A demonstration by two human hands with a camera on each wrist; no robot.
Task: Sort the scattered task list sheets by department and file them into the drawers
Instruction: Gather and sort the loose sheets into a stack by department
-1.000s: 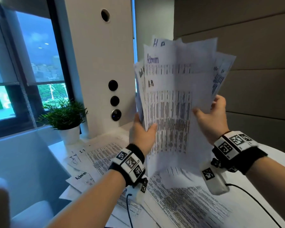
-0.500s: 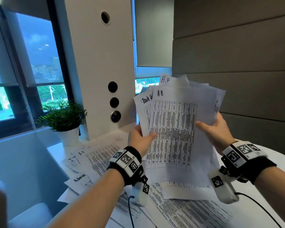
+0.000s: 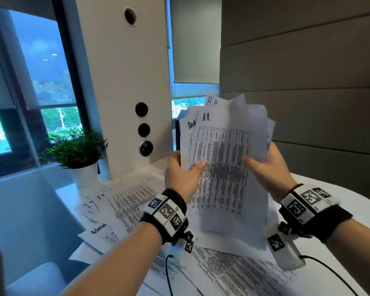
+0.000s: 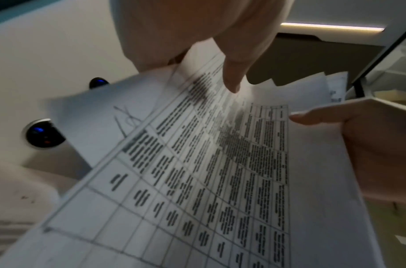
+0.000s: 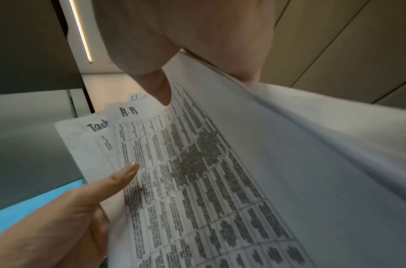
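Note:
A fanned stack of task list sheets stands upright above the table, held by both hands. The front sheet is marked "H-R"; one behind it starts with "Task". My left hand grips the stack's left edge, thumb on the front. My right hand grips the right edge the same way, fingers behind the paper. The left wrist view shows the printed sheet with both thumbs on it. In the right wrist view the "H-R" heading shows beside my left hand's thumb. No drawers are in view.
More sheets lie scattered on the white table: ones marked "IT" and "Admin" at the left, others under my wrists. A potted plant and a white pillar stand behind; a padded wall is to the right.
The stack has come down from high in front of the window to just above the table. The "Admin" sheet that was in front is gone from the top; an "H-R" sheet now faces me.

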